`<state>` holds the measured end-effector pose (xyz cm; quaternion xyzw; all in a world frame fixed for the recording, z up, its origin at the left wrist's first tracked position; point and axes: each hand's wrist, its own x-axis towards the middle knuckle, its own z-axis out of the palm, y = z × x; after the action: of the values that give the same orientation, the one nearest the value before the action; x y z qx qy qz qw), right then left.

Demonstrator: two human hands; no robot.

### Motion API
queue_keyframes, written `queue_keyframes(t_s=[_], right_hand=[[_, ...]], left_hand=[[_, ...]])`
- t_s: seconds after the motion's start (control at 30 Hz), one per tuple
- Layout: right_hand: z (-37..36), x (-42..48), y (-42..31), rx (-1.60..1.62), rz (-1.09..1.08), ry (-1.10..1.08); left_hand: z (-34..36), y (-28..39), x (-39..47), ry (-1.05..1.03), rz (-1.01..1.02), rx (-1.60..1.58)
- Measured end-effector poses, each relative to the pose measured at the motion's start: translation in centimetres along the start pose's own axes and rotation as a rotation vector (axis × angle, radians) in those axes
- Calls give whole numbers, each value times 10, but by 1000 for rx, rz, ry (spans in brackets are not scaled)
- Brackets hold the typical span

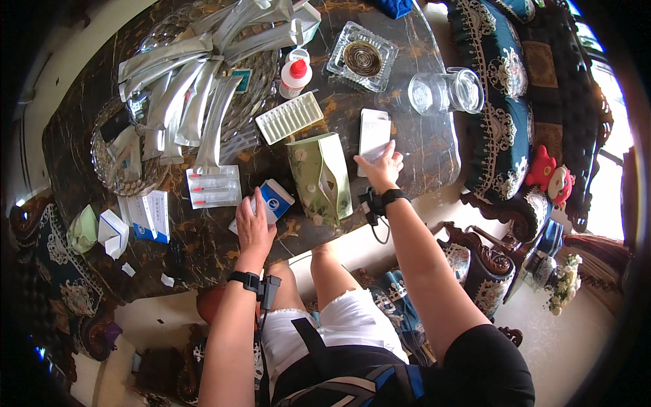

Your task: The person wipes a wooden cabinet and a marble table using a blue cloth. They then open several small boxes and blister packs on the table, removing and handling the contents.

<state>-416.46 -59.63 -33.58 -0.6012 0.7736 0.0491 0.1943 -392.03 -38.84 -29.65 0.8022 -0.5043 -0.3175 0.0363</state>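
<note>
Across a blue-and-white carton (277,199) near the table's front edge lies my left hand (256,224), fingers on one side and thumb on the other. My right hand (381,167) spans the lower end of white flat boxes (375,128), which are slightly offset from each other. Between the hands stands a green floral paper bag (319,178), its opening creased. Clear packs of red-tipped sticks or needles (213,187) lie left of the carton. Beyond the bag sits a white slotted tray (290,118).
Silver foil pouches (178,96) heap over a glass platter (96,152). Behind the tray stands a red-capped bottle (296,79). A glass ashtray (362,56) and glass pitcher (445,91) occupy the right. Printed boxes (152,216) and paper scraps (167,280) lie left on the marble table (203,254).
</note>
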Motion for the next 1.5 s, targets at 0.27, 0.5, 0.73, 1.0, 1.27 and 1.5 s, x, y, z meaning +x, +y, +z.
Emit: queue_keyframes(t_s=[0.27, 0.5, 0.73, 1.0, 1.27, 1.5], right_hand=[[-40, -11, -11, 160, -277, 120], [-102, -117, -45, 210, -834, -148], [-98, -135, -79, 408, -948, -480], [-31, 35, -134, 97, -678, -246], [18, 64, -150, -75, -558, -295], [1, 79, -123, 690, -289, -705]], left_hand=[[-13, 23, -1, 262, 145, -177], [-59, 60, -17, -124, 27, -1451], [-77, 41, -33, 205, -387, -1445], [-85, -6, -79, 226, -540, -1431], [-111, 7, -88, 171, -382, -1237], [-103, -7, -89, 155, -251, -920]])
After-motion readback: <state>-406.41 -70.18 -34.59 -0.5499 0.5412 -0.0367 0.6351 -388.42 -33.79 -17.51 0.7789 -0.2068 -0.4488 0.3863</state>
